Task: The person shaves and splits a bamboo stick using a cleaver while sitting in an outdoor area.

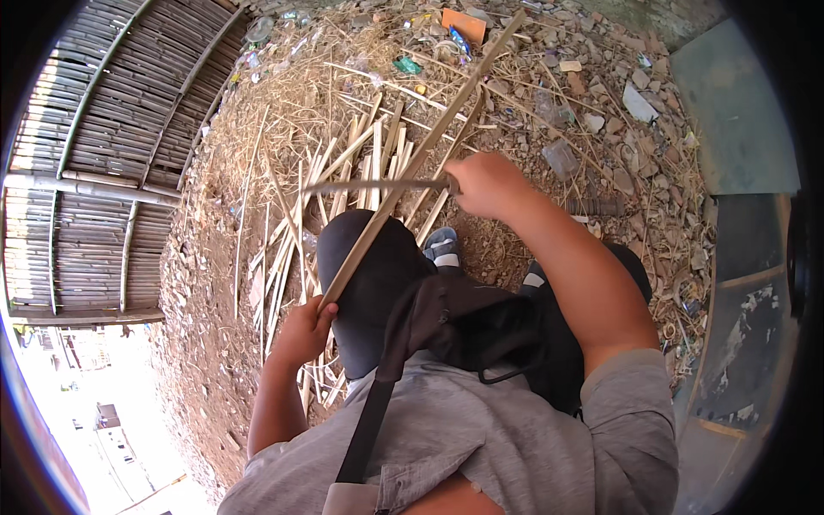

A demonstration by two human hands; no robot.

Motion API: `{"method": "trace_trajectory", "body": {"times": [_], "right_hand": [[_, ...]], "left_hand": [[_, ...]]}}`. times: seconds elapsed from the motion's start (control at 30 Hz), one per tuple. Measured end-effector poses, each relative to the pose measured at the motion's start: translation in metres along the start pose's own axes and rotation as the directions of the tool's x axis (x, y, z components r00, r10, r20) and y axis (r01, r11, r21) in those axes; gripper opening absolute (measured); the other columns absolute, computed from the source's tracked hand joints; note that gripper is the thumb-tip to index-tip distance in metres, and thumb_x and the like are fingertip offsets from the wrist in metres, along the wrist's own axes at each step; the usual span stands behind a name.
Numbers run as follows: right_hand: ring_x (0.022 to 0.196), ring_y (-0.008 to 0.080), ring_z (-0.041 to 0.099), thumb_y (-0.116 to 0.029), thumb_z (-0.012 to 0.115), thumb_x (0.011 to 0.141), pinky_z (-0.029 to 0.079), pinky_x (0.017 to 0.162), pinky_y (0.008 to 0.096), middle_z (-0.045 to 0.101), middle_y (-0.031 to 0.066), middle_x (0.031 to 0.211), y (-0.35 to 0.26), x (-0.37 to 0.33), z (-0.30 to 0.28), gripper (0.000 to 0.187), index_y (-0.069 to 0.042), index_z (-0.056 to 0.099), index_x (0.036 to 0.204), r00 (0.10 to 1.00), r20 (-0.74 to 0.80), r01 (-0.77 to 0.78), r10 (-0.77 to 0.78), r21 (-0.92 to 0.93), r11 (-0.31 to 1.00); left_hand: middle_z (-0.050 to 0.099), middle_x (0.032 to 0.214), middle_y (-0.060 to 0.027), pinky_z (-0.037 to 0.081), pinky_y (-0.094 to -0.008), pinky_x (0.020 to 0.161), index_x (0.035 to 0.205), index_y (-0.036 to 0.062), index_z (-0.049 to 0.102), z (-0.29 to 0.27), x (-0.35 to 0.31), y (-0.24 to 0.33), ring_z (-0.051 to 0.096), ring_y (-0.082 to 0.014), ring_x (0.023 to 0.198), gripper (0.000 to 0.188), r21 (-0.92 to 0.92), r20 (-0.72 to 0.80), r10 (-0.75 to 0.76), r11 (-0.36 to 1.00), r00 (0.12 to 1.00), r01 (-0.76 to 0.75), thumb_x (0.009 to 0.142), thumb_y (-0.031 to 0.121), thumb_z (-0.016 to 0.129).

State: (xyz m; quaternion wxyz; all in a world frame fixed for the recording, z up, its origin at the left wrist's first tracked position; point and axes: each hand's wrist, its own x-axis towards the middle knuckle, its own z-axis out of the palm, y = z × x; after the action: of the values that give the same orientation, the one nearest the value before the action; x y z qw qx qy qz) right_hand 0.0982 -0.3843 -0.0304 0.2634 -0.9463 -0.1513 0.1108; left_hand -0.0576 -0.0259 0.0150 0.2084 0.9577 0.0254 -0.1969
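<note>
A long, pale bamboo strip (365,243) slants across my left thigh, its far end reaching out over the rubble. The fingers and thumb of my left hand (302,332) are closed around the strip's near end, beside my left knee. My right hand (492,185) grips the handle of a long knife (365,184), held level with its dark blade pointing left. Seen from above, the blade crosses the strip beyond my knee; I cannot tell whether its edge touches the wood. Split bamboo strips (376,159) lie in a loose pile on the ground past the blade.
Straw, broken brick and litter cover the ground (601,112). A bamboo slat wall (129,103) stands at the left, and grey panels (734,112) line the right. My sandalled foot (443,247) rests near the pile. A black strap (369,429) crosses my chest.
</note>
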Motion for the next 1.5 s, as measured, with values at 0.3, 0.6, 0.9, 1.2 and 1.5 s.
{"method": "trace_trajectory", "body": {"times": [0.3, 0.6, 0.9, 1.2, 1.5], "right_hand": [[0.093, 0.0366, 0.069, -0.011, 0.064, 0.083, 0.055, 0.083, 0.0469, 0.071, 0.0194, 0.099, 0.083, 0.014, 0.000, 0.029, -0.007, 0.068, 0.111, 0.925, -0.273, -0.237, 0.263, 0.125, 0.963], [0.095, 0.0370, 0.069, -0.013, 0.067, 0.079, 0.055, 0.084, 0.0458, 0.071, 0.0201, 0.098, 0.064, 0.006, 0.000, 0.030, -0.006, 0.069, 0.108, 0.977, -0.148, -0.128, 0.150, 0.150, 0.980], [0.095, 0.0373, 0.069, -0.013, 0.068, 0.079, 0.055, 0.083, 0.0457, 0.071, 0.0215, 0.101, 0.003, -0.007, -0.014, 0.041, -0.004, 0.067, 0.119, 1.000, 0.014, -0.021, 0.022, -0.053, 0.998], [0.095, 0.0359, 0.069, -0.014, 0.068, 0.078, 0.055, 0.083, 0.0456, 0.071, 0.0195, 0.099, 0.057, 0.002, -0.028, 0.030, -0.006, 0.068, 0.106, 0.938, -0.147, -0.285, 0.313, 0.187, 0.940], [0.093, 0.0374, 0.069, -0.016, 0.069, 0.081, 0.055, 0.083, 0.0463, 0.072, 0.0189, 0.101, 0.056, -0.005, -0.016, 0.030, -0.006, 0.069, 0.110, 0.978, -0.188, -0.076, 0.094, 0.098, 0.992]], "left_hand": [[0.063, 0.071, -0.0228, 0.047, -0.0497, 0.063, 0.091, 0.0013, 0.063, -0.008, 0.005, 0.007, 0.062, -0.0444, 0.069, 0.031, 0.084, -0.033, 0.111, 0.991, 0.993, -0.108, 0.101, 0.030, 0.057], [0.063, 0.069, -0.0228, 0.047, -0.0499, 0.062, 0.091, 0.0006, 0.063, -0.001, 0.011, 0.003, 0.063, -0.0440, 0.070, 0.031, 0.107, -0.027, 0.113, 0.988, 0.993, -0.110, 0.100, 0.030, 0.058], [0.063, 0.071, -0.0229, 0.047, -0.0478, 0.063, 0.091, 0.0009, 0.063, -0.008, 0.012, -0.004, 0.063, -0.0434, 0.070, 0.034, -0.048, 0.078, 0.039, 0.998, 0.996, -0.035, 0.101, 0.033, 0.056], [0.064, 0.072, -0.0225, 0.048, -0.0484, 0.064, 0.095, 0.0020, 0.063, -0.010, 0.012, -0.003, 0.063, -0.0443, 0.071, 0.032, 0.023, 0.022, 0.097, 0.995, 0.995, -0.097, 0.100, 0.033, 0.057], [0.063, 0.072, -0.0225, 0.047, -0.0490, 0.064, 0.094, 0.0020, 0.062, -0.003, 0.014, -0.005, 0.063, -0.0445, 0.072, 0.030, 0.074, 0.007, 0.134, 0.988, 0.991, -0.134, 0.100, 0.031, 0.058]]}}
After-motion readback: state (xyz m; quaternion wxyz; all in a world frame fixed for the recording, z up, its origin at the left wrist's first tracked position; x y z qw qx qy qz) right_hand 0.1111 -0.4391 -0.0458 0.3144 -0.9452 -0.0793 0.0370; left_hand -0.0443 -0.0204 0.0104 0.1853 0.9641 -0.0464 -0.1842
